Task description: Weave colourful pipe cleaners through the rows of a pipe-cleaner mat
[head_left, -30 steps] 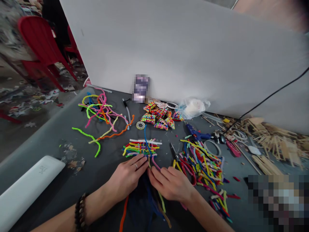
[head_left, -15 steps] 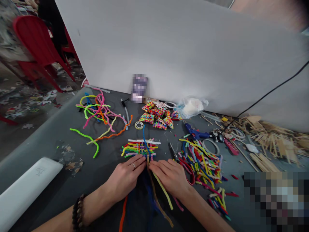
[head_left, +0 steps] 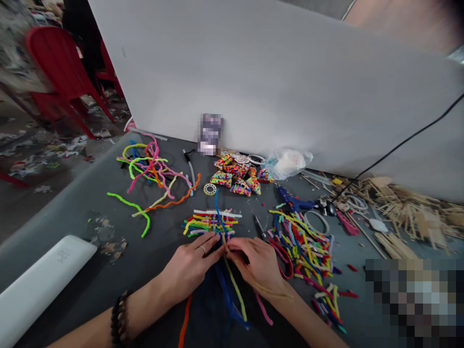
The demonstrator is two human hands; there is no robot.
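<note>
A small woven mat of colourful pipe cleaners (head_left: 208, 223) lies flat before me, with a blue pipe cleaner (head_left: 219, 210) standing out over its far edge. At the mat's near edge, my left hand (head_left: 194, 258) is closed, thumb and fingertips holding the weave. My right hand (head_left: 255, 261) pinches a brown pipe cleaner (head_left: 264, 288) close to the mat, and its loose end runs across the wrist. Yellow (head_left: 237, 295), orange (head_left: 186, 319) and blue lengths hang toward me below the hands. The fingertips partly cover the near rows.
Red-handled scissors (head_left: 284, 258) and a pile of cut pipe cleaners (head_left: 304, 241) lie right. Behind are stuffed woven pieces (head_left: 237, 169), a tape ring (head_left: 209, 189) and a blue glue gun (head_left: 293, 199). Long pipe cleaners (head_left: 155, 164) tangle left; a white case (head_left: 47, 270) sits nearer. Wooden sticks (head_left: 409, 208) heap right.
The brown pipe cleaner, which hung down toward me, now lies swung to the right over my right wrist. My right fingers have curled into a pinch. The left hand has barely moved.
</note>
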